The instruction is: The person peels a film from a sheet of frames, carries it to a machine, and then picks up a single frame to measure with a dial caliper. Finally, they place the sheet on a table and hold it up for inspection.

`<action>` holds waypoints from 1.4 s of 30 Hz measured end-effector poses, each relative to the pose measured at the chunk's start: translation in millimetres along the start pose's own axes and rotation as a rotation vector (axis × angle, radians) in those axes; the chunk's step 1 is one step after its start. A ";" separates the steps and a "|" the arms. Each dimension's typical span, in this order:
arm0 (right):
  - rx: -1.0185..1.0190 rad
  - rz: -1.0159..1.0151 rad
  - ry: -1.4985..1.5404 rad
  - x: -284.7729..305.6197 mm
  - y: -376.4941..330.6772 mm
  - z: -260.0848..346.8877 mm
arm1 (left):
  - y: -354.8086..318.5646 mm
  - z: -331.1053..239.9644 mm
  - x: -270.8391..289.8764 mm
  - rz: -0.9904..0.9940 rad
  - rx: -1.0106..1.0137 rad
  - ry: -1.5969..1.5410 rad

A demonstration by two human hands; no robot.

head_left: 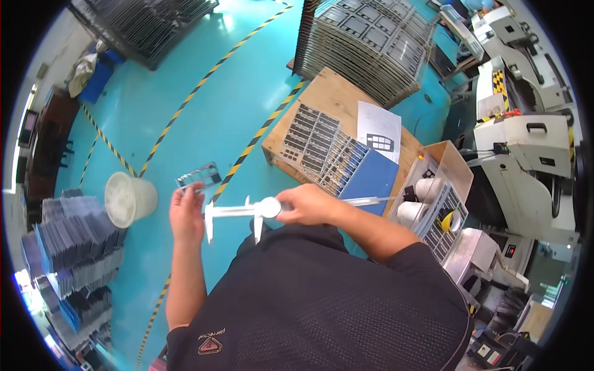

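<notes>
My right hand (pixel 306 204) is wrapped round a dial caliper (pixel 238 211). The caliper's jaws point left and stand apart with nothing between them, and its beam runs out to the right past my wrist. In my left hand (pixel 187 213) a small dark rectangular frame-like plate (pixel 207 175) with openings is pinched at its near edge. It is held up to the left of the caliper's jaws, apart from them. On the wooden table (pixel 331 86) several similar dark plates (pixel 312 136) lie in rows, partly over a blue sheet (pixel 373 176).
Beside the plates lies a printed paper sheet (pixel 378 127). A box (pixel 455 164) with white rolls (pixel 427 188) and yellow tape (pixel 450 221) stands right of it. A white bucket (pixel 130 199) and stacked sheets (pixel 77 238) are at left. Racks (pixel 365 43) and machines (pixel 526 148) stand beyond.
</notes>
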State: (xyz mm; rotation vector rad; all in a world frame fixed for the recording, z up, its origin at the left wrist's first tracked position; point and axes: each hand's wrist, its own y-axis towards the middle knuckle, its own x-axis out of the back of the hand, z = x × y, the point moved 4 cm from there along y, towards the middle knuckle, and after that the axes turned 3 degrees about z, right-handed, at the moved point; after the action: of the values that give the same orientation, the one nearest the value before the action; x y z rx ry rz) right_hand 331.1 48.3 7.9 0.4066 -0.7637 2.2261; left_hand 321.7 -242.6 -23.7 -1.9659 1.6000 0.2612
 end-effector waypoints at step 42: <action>-0.249 0.141 1.194 31.2 20.6 4.8 | -44.3 22.0 -28.3 0.078 0.215 0.244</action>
State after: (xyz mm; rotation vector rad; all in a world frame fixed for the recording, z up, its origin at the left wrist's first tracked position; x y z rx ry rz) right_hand 295.1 50.9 18.7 -1.0461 -0.3710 1.9643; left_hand 360.7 -202.3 -13.6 -1.8269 1.7782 -0.1227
